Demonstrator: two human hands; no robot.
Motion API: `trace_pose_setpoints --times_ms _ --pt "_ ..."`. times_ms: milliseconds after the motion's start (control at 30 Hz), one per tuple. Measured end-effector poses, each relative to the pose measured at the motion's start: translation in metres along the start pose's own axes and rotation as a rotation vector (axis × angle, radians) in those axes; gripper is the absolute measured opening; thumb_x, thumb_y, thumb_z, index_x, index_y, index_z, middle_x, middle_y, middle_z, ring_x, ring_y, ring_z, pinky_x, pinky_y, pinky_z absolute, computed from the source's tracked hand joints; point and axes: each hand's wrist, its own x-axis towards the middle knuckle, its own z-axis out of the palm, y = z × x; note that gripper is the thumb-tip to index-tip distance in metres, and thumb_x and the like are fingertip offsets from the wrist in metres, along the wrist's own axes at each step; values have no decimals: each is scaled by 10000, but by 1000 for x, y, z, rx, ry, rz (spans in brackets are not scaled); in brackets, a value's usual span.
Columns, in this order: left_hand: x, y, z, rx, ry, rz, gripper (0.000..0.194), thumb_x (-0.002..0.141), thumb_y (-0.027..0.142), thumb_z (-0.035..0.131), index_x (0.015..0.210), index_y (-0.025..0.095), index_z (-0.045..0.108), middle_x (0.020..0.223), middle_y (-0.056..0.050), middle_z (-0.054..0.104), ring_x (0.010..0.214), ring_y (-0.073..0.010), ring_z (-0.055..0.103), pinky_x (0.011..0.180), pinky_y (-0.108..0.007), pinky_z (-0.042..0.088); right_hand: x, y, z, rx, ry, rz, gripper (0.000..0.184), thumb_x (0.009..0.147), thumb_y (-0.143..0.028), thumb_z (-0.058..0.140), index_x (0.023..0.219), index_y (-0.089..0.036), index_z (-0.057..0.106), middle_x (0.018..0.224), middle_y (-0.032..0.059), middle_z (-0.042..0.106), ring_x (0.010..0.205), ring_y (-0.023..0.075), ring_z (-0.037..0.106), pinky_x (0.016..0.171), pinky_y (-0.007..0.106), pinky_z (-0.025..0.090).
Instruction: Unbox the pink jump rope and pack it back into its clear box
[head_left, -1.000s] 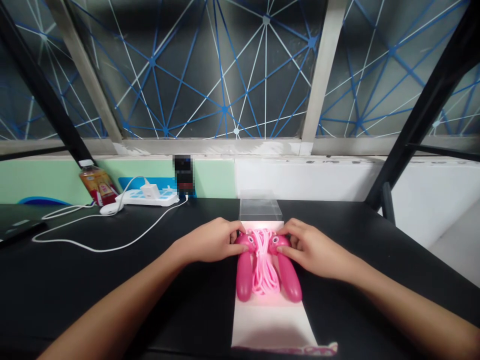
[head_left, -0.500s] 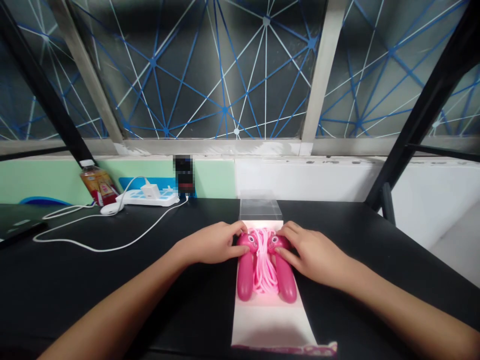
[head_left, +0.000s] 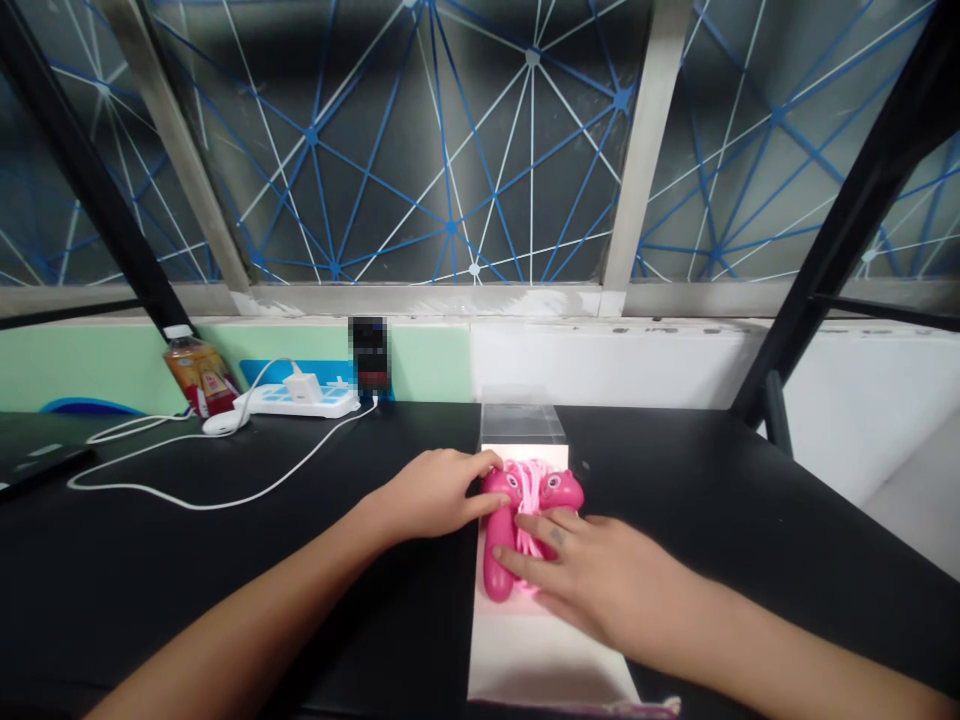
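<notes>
A pink skipping rope lies on a white card tray (head_left: 540, 650) on the black table (head_left: 225, 570). Its two pink handles (head_left: 498, 540) have small faces at the far end, with a bundle of pale pink cord (head_left: 529, 482) between them. My left hand (head_left: 431, 495) rests against the left handle's head, fingers curled on it. My right hand (head_left: 592, 580) lies flat over the right handle and the cord, fingers stretched towards the left handle. A clear plastic box (head_left: 521, 422) stands just beyond the tray's far end.
At the back left are a drink bottle (head_left: 196, 375), a white power strip with a charger (head_left: 296, 398), a white cable (head_left: 225, 490) trailing over the table and a dark flat device (head_left: 37, 462). A black frame post (head_left: 832, 240) rises at the right.
My right hand has left the right handle's side and moved across on top of the handle and cord. The handles were pushed closer together. My left hand stays at the left handle.
</notes>
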Motion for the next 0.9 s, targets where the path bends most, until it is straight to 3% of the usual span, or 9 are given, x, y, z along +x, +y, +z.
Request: trace_pose_setpoints --times_ms 100,267,400,500,633,767,900 --pt "2 0 2 36 65 22 376 919 550 528 1149 265 611 1033 -52 720 883 -261 687 687 -315 457 -1 7 3 8 3 18 438 947 -254 538 1379 -284 478 1270 114 618 1072 313 628 768 413 567" --pt "5 -1 5 3 229 18 289 988 425 433 1070 225 625 990 -43 691 901 -209 652 753 -321 498 -1 19 8 42 28 30 476 956 -240 517 1423 -304 453 1335 119 587 1105 317 620 795 430 570" --pt "12 -14 12 -53 343 47 271 975 332 447 1161 210 602 1312 -67 592 1234 -225 532 1037 -386 443 3 24 13 -11 3 16 504 946 -236 517 1442 -271 435 1370 151 563 1120 331 614 792 438 568" --pt "20 -28 19 -115 315 9 370 978 336 430 1313 223 542 1515 -47 420 1399 -216 383 1175 -396 315 4 20 10 -62 -23 -19 484 939 -245 523 1417 -242 455 1351 173 575 1100 340 625 765 433 569" --pt "26 -43 24 -206 233 -11 487 958 358 458 1431 241 444 1563 -39 340 1425 -206 352 1193 -371 291 2 10 0 -53 -19 -55 408 968 -275 471 1375 -249 479 1293 148 612 1060 328 639 727 414 565" --pt "27 -46 25 -266 200 3 450 915 327 515 1360 267 502 1568 -36 328 1404 -229 389 1164 -393 337 1 3 -8 -47 -15 -69 394 978 -275 454 1370 -237 475 1242 135 631 1014 310 650 680 376 542" --pt "27 -43 23 -312 224 7 286 870 292 563 1151 237 570 1528 -72 393 1358 -258 446 1044 -390 460 1 1 -10 -43 -28 -86 380 973 -286 459 1347 -228 494 1201 140 643 911 284 665 620 353 509"
